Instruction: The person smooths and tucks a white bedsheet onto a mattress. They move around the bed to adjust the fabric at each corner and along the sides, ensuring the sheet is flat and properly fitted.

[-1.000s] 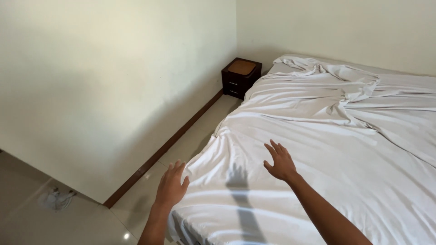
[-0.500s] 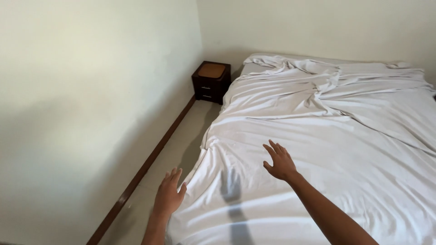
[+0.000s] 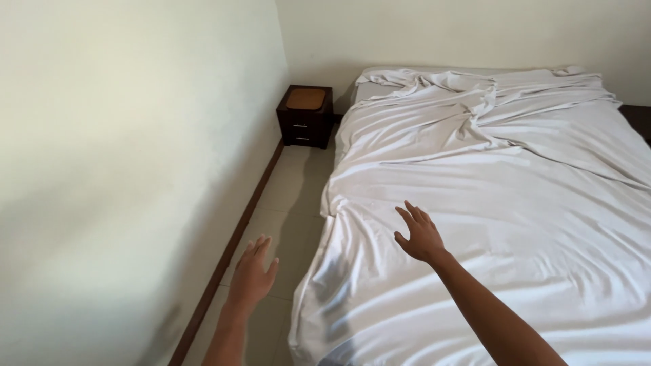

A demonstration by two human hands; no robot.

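Observation:
A bed covered by a loose white sheet (image 3: 502,176) fills the right side of the view; the sheet is wrinkled and bunched toward the head end. My right hand (image 3: 419,232) hovers palm down over the sheet near the bed's left edge, fingers spread, holding nothing. My left hand (image 3: 253,271) is out over the tiled floor beside the bed, fingers apart and empty. Neither hand grips the sheet.
A pale wall (image 3: 129,149) runs along the left with a dark wooden skirting board (image 3: 234,244). A narrow strip of tiled floor (image 3: 291,203) lies between wall and bed. A dark bedside cabinet (image 3: 305,115) stands in the far corner.
The view has swung right and forward, bringing the whole bed and cabinet into sight. Both hands stay spread and empty, with the left hand now over the floor rather than the sheet's edge.

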